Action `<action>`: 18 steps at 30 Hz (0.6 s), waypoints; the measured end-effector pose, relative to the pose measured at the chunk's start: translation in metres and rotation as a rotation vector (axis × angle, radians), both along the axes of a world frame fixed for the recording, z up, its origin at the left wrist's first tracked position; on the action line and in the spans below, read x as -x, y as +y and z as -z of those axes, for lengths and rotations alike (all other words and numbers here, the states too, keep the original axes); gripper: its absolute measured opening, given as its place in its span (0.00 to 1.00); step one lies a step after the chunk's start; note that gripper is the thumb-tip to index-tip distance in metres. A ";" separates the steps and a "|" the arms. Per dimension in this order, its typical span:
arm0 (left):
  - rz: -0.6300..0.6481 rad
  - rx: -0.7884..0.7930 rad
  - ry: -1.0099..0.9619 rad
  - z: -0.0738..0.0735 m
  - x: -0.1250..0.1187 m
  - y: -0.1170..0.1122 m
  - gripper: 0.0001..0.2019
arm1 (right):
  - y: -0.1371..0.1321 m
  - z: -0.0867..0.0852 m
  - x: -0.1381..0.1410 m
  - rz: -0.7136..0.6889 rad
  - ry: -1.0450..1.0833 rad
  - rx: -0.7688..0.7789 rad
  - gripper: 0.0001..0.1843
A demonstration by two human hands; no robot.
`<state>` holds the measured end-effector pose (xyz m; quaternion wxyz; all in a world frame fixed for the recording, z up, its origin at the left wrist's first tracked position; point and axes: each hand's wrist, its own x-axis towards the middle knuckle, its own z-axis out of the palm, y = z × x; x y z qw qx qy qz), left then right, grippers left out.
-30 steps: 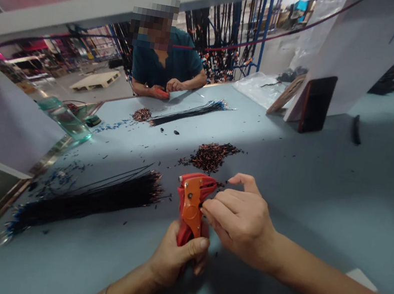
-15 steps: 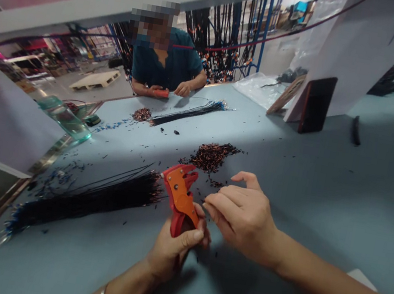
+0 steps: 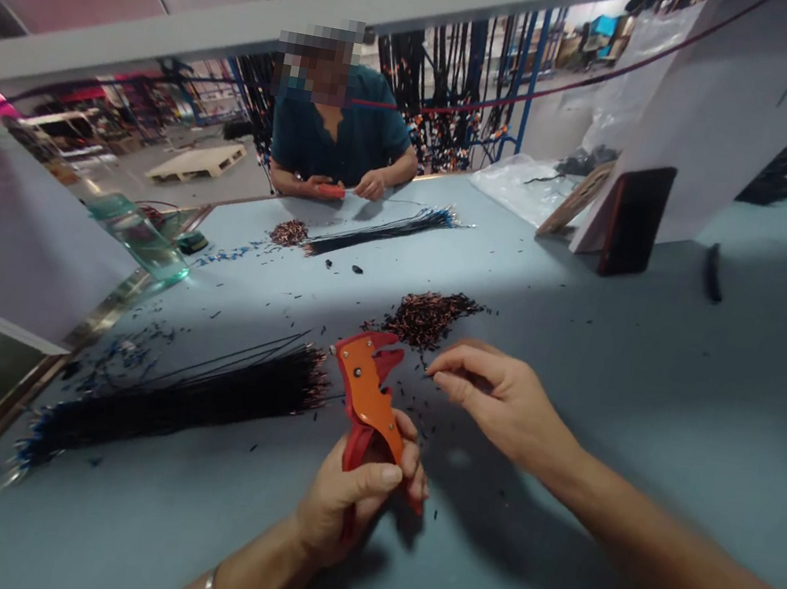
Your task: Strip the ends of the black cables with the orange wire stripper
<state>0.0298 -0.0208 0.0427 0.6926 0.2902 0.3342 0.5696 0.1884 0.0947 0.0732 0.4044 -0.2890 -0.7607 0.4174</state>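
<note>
My left hand (image 3: 359,492) is wrapped round the handles of a red and orange wire stripper (image 3: 370,382), its jaws pointing up and away from me. To the right of the tool, my right hand (image 3: 504,400) is closed in a pinch just above the table. Whatever is between its fingertips is too small to make out. A pile of short black and copper-coloured wire offcuts (image 3: 427,319) lies just beyond the two hands. Left of the stripper rests a thick bundle of black wires (image 3: 190,411), with bare copper ends toward the tool and blue-tipped ends at the far left.
Across the table (image 3: 649,401) a person (image 3: 337,137) holds a red tool beside a second wire bundle (image 3: 381,231) and offcut pile (image 3: 290,233). A greenish bottle (image 3: 140,240) lies at the left edge. A dark phone (image 3: 636,221) leans against a white panel (image 3: 727,130).
My right hand's raised index finger has come down into a pinch, and the hand has shifted slightly toward the offcut pile. The stripper's handles are spread wider in my left hand.
</note>
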 end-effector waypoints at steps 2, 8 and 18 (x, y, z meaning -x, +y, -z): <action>0.048 -0.014 -0.002 0.000 0.000 -0.001 0.19 | 0.003 -0.002 -0.002 0.008 0.035 0.085 0.06; 0.182 -0.058 0.011 0.006 0.001 -0.005 0.20 | 0.003 -0.006 -0.004 0.001 0.055 0.058 0.06; 0.219 -0.056 0.038 0.008 0.002 -0.007 0.21 | 0.001 -0.007 -0.005 -0.019 0.004 0.015 0.06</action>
